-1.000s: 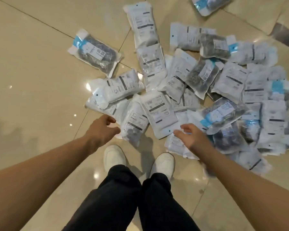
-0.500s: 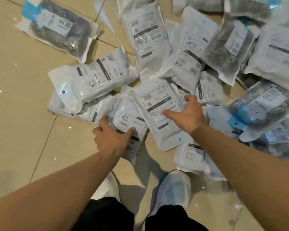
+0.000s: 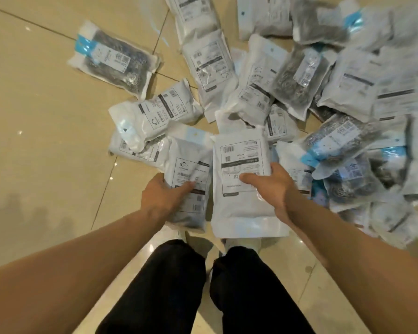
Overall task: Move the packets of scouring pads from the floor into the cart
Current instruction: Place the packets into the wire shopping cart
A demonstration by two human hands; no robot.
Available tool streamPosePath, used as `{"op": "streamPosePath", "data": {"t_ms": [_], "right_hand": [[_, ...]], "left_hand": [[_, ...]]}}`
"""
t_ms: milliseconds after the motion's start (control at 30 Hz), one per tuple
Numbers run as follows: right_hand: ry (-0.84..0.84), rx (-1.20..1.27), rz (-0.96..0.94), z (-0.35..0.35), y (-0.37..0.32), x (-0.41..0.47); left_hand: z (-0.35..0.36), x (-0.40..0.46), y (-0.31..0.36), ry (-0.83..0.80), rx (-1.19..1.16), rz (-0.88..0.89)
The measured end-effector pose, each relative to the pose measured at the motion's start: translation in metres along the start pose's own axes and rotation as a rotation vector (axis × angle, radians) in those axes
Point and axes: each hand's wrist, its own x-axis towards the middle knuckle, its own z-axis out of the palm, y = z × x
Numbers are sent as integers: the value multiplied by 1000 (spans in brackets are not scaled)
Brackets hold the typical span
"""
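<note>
Glossy beige tiled floor [image 3: 41,131], light glints

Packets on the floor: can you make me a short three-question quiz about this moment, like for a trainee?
1. True or false: each hand grips a packet.
2. Which hand holds the packet with a barcode near its top? A left, B right.
3. Fill in: the lone clear packet at far left lies on the ____.

Key: 1 true, the left hand and right hand each hold one. 2 B. 3 floor.
</note>
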Motion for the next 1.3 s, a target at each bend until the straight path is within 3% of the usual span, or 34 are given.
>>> {"op": "streamPosePath", "data": {"t_ms": [100, 367, 500, 733, 933, 1300], "right_hand": [[-2, 82, -11, -35, -24, -100], [215, 324, -55, -139, -67, -413], [201, 438, -117, -178, -85, -502], [212, 487, -382, -238, -113, -575], [290, 619, -551, -264, -134, -611], [589, 1044, -448, -195, -111, -671]], "left_hand": [[-49, -70, 34, -67, -83, 47], [-192, -345, 142, -254, -170, 199], [-240, -450, 180, -293, -148, 332], [-278, -558, 237, -371, -72, 567], [-277, -588, 273, -484, -114, 703], [-280, -598, 324, -827, 97, 786]]}}
